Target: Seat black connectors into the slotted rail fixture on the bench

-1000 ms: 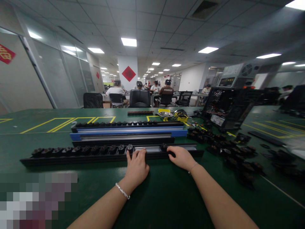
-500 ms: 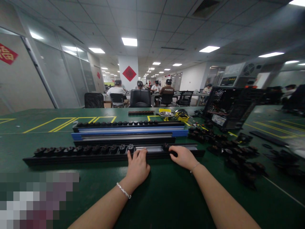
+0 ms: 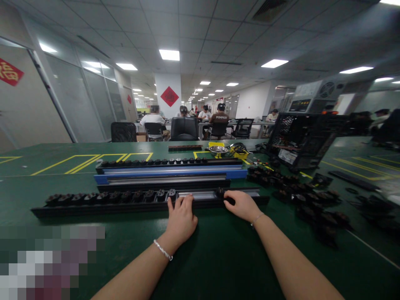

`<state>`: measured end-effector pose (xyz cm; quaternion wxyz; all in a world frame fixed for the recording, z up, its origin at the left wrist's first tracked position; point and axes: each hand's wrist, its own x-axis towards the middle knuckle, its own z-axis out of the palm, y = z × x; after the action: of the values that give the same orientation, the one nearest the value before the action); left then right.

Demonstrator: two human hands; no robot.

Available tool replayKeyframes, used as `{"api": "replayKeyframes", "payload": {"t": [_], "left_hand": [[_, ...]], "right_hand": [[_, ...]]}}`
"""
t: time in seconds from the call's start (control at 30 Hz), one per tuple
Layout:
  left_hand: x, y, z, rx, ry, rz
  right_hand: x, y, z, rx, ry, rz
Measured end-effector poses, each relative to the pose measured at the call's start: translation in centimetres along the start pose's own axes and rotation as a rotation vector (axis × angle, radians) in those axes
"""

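Observation:
A long black rail (image 3: pixel 125 209) lies across the table before me. Along its left part sits a row of round black wheel-like parts (image 3: pixel 115 197), ending beside my left fingertips. My left hand (image 3: pixel 182 216) rests on the rail's near edge with fingers stretched and slightly apart, holding nothing. A bare silver strip (image 3: pixel 203 195) shows in the channel between my hands. Near the rail's right end, my right hand (image 3: pixel 242 205) pinches one round black part (image 3: pixel 220 193), which sits in or just over the channel; I cannot tell which. Its lower side is partly hidden.
Behind the rail lie blue rails (image 3: pixel 175 172) and another black rail with round parts. Loose black parts (image 3: pixel 312 200) are heaped to the right. Farther back stand a metal bowl (image 3: pixel 218 149), a yellow tray (image 3: pixel 242 154) and an open computer case (image 3: pixel 300 141). People sit at far desks.
My right hand and the pinched round part have shifted very slightly to the right. My left hand stays at the same place on the rail.

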<state>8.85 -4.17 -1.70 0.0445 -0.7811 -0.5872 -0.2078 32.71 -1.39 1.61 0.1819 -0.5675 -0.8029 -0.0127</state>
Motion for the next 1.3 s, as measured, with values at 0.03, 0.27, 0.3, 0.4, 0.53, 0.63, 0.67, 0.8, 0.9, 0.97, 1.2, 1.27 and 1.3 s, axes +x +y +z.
{"api": "replayKeyframes", "payload": {"t": [0.03, 0.27, 0.3, 0.4, 0.53, 0.63, 0.67, 0.8, 0.9, 0.97, 1.2, 1.27, 1.3], "left_hand": [[0.0, 0.0, 0.0, -0.001, -0.002, 0.0], [0.0, -0.1, 0.1, -0.018, -0.006, 0.005], [0.0, -0.2, 0.1, -0.023, -0.003, 0.007], [0.0, -0.2, 0.2, -0.05, 0.011, 0.011], [0.0, -0.3, 0.3, -0.081, 0.02, 0.014], [0.0, -0.3, 0.2, -0.07, 0.01, 0.014], [0.0, -0.3, 0.2, -0.065, 0.007, 0.014], [0.0, -0.2, 0.1, -0.04, -0.003, 0.014], [0.0, -0.2, 0.1, -0.037, 0.0, 0.012], [0.0, -0.2, 0.2, -0.039, 0.009, 0.011], [0.1, -0.3, 0.3, -0.033, 0.011, 0.009], [0.1, -0.3, 0.4, -0.048, 0.014, 0.011], [0.1, -0.3, 0.4, -0.051, 0.015, 0.013]], "right_hand": [[0.0, 0.0, 0.0, 0.001, 0.0, 0.001], [-0.2, 0.5, 0.1, 0.011, 0.037, 0.027], [-0.2, 0.6, 0.1, 0.017, 0.04, 0.028], [-0.3, 0.9, 0.1, 0.029, 0.047, 0.038], [-0.3, 1.1, 0.1, 0.029, 0.062, 0.048], [-0.3, 1.2, 0.2, 0.026, 0.07, 0.053], [-0.3, 1.3, 0.2, 0.025, 0.074, 0.054], [-0.3, 1.4, 0.4, 0.022, 0.093, 0.046], [-0.2, 1.6, 0.6, 0.019, 0.122, 0.034], [-0.3, 1.6, 0.7, 0.02, 0.142, 0.026], [-0.3, 1.6, 0.6, 0.032, 0.158, 0.02], [-0.3, 1.5, 0.5, 0.048, 0.167, 0.012], [-0.3, 1.4, 0.5, 0.054, 0.173, 0.009]]}}
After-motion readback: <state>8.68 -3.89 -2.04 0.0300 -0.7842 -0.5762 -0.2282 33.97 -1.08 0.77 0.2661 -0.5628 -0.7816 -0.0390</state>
